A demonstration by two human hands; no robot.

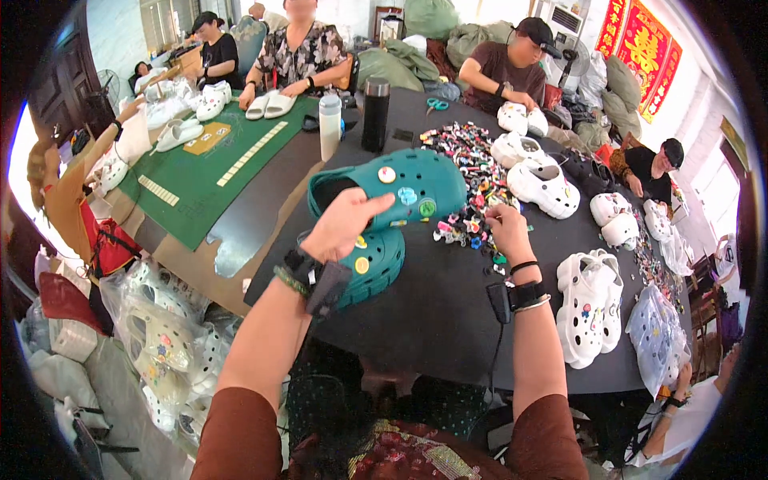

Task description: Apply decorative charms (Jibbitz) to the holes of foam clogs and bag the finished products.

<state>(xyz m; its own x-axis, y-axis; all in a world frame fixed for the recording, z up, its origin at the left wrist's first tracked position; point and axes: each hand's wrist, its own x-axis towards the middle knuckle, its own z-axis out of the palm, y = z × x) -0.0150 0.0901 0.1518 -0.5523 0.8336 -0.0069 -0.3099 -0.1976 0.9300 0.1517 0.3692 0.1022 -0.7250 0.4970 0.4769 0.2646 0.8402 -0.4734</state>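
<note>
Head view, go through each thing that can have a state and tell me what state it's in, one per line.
Left hand: closed grip on the teal foam clog.
Teal foam clog: held up, tilted, round charms on top.
Second teal foam clog: lying on the black table.
Right hand: fingertips in the pile of small colourful charms.
Black metal flask: upright, capped.
White plastic bottle: upright, capped.

Rust-brown short sleeves; black wrist devices; beaded bracelet, bangles.
</note>
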